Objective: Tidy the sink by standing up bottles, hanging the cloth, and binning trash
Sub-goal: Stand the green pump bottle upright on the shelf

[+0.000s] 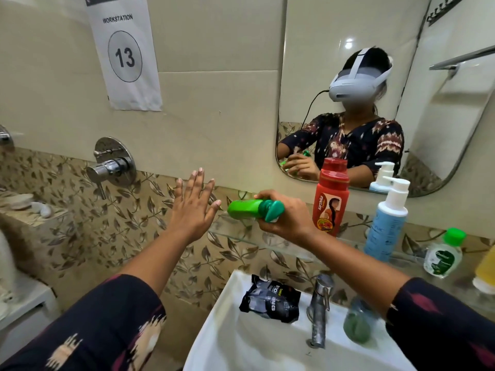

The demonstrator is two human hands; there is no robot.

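My right hand (288, 215) grips a green bottle (247, 208) by its cap end and holds it on its side above the left end of the glass shelf (238, 236). Just left of the bottle, my left hand (194, 207) is raised, flat, fingers spread, holding nothing. On the shelf stand a red bottle (332, 202), a blue-and-white pump bottle (387, 220) and a small clear bottle with a green cap (444, 254). A crumpled black wrapper (270, 299) lies on the rim of the white sink (214, 333). A green soap dispenser (357, 321) stands beside the tap (320, 309).
A mirror (308, 62) hangs above the shelf and reflects a person. A chrome towel rail (460, 60) is at the upper right. A wall mixer valve (113, 164) sticks out on the left. A yellow bottle (487, 269) stands at the right edge.
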